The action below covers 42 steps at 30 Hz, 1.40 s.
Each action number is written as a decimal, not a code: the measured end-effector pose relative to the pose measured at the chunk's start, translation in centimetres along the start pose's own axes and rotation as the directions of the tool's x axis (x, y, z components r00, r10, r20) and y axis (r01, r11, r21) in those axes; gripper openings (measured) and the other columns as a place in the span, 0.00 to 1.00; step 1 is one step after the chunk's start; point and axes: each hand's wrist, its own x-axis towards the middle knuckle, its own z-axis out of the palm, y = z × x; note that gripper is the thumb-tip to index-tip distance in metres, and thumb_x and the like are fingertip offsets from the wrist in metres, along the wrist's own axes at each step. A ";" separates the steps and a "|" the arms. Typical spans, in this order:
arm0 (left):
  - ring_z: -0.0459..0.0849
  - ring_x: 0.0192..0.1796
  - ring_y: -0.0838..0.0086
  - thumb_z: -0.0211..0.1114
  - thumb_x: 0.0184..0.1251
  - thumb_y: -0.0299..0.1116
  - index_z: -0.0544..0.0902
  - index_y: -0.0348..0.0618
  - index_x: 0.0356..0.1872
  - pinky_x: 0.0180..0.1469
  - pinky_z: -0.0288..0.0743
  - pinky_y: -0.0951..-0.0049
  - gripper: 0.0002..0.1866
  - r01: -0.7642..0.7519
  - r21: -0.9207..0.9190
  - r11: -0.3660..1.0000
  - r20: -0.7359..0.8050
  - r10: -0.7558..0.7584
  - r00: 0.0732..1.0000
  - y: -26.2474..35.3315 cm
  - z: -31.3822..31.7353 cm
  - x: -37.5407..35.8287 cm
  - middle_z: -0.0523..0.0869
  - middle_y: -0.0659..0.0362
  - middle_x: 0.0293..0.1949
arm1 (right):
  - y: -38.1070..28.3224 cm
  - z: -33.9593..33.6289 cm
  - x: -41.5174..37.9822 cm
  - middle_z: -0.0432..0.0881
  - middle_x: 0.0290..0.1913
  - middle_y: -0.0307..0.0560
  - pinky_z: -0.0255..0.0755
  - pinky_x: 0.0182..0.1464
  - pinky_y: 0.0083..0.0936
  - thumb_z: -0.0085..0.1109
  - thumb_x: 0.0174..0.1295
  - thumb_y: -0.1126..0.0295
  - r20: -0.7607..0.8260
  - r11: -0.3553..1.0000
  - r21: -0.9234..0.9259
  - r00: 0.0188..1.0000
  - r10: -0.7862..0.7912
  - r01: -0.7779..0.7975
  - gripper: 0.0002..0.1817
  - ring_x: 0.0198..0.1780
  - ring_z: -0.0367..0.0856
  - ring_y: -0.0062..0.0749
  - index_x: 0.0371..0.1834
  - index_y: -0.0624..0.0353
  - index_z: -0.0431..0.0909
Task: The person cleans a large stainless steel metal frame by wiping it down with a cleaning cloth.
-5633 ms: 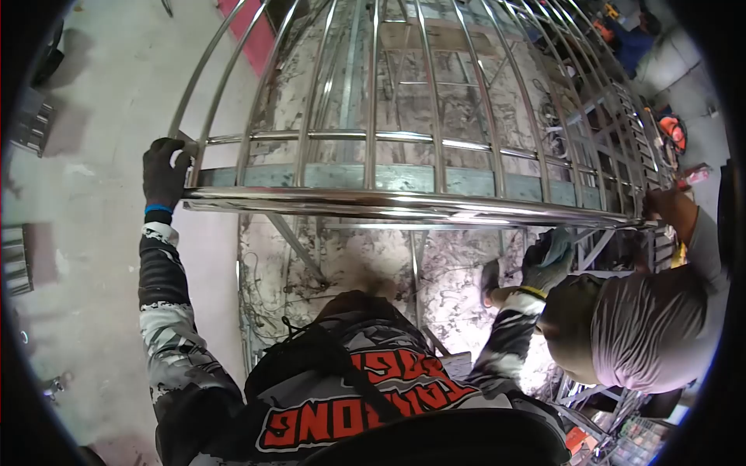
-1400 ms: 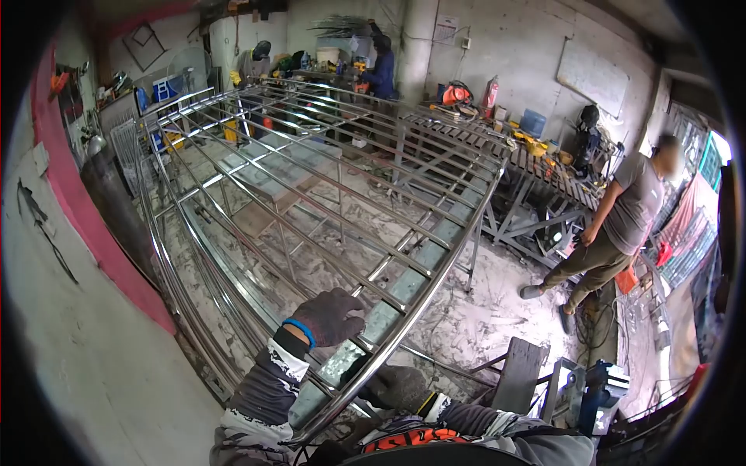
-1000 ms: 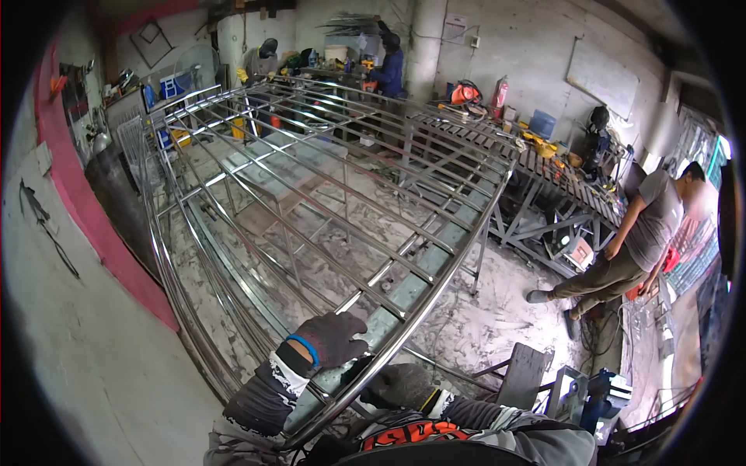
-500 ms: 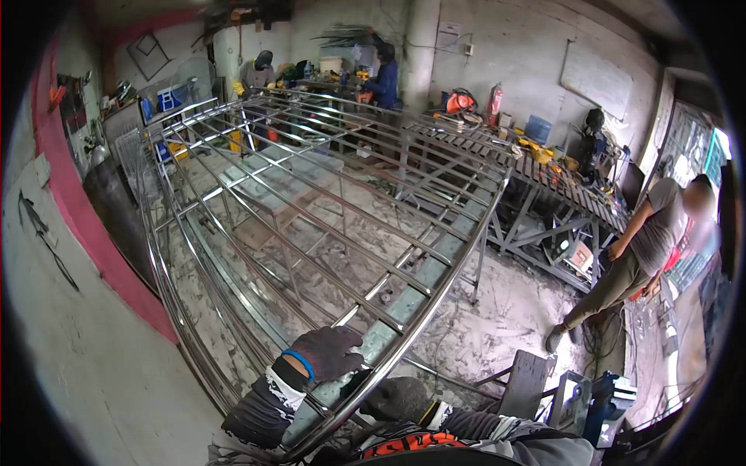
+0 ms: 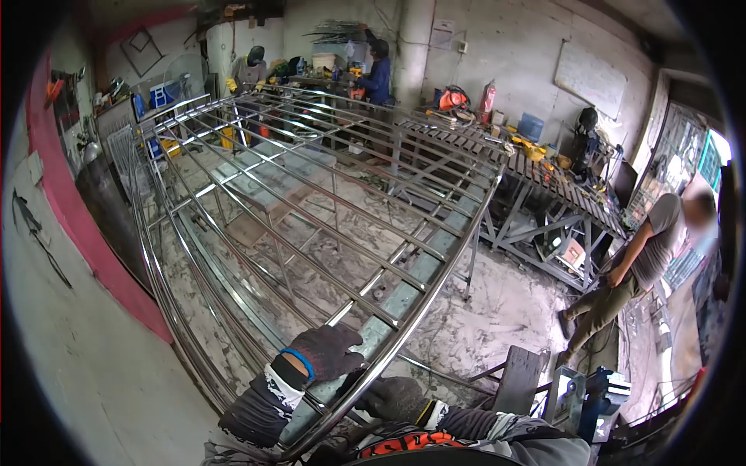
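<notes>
A large shiny metal tube frame [image 5: 404, 334] of parallel bars stretches from right in front of me toward the back wall. My left hand [image 5: 325, 353], in a dark knit glove with a blue band at the wrist, is closed over a bar at the near end, fingers curled down. On the outer side of the thick edge tube, my right hand [image 5: 395, 398], in a dark grey glove, is closed low beside it. The edge tube partly hides its fingers, and a black shape shows between the two hands. What the right hand holds cannot be made out.
A slatted metal workbench [image 5: 466, 138] carries a red fire extinguisher [image 5: 488, 97], yellow tools and a blue container. Two people work at the far end. One person [image 5: 641, 256] stands at right. A dark board [image 5: 519, 380] and metal equipment [image 5: 606, 400] sit close by my right.
The whole view has shifted slightly. The person at right has moved their legs and stance. Both my hands keep almost the same place at the frame.
</notes>
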 end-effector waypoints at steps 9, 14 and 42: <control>0.81 0.64 0.51 0.58 0.75 0.55 0.81 0.46 0.63 0.64 0.77 0.52 0.27 -0.045 0.039 0.998 -0.050 0.047 0.998 0.6 0.2 -0.7 0.83 0.49 0.61 | 11.2 -9.1 6.5 0.89 0.39 0.58 0.81 0.48 0.50 0.52 0.70 0.45 -0.296 0.819 -0.161 0.819 0.492 -0.550 0.23 0.43 0.88 0.59 0.47 0.49 0.87; 0.81 0.63 0.52 0.57 0.75 0.55 0.81 0.45 0.61 0.65 0.76 0.53 0.27 -0.055 0.026 0.998 -0.074 0.057 0.996 0.6 0.1 -0.7 0.83 0.49 0.59 | 12.2 -11.2 8.3 0.89 0.46 0.60 0.81 0.48 0.53 0.47 0.73 0.40 -0.341 0.846 -0.095 0.816 0.467 -0.524 0.26 0.47 0.88 0.60 0.63 0.42 0.78; 0.82 0.63 0.53 0.58 0.75 0.52 0.81 0.46 0.64 0.64 0.77 0.53 0.26 -0.087 0.090 0.992 -0.041 0.091 0.995 1.8 0.6 -0.2 0.84 0.50 0.59 | 15.1 -6.3 11.0 0.77 0.38 0.46 0.75 0.44 0.41 0.62 0.56 0.63 -0.137 0.548 -0.836 0.977 -0.163 -0.026 0.09 0.46 0.79 0.47 0.34 0.51 0.74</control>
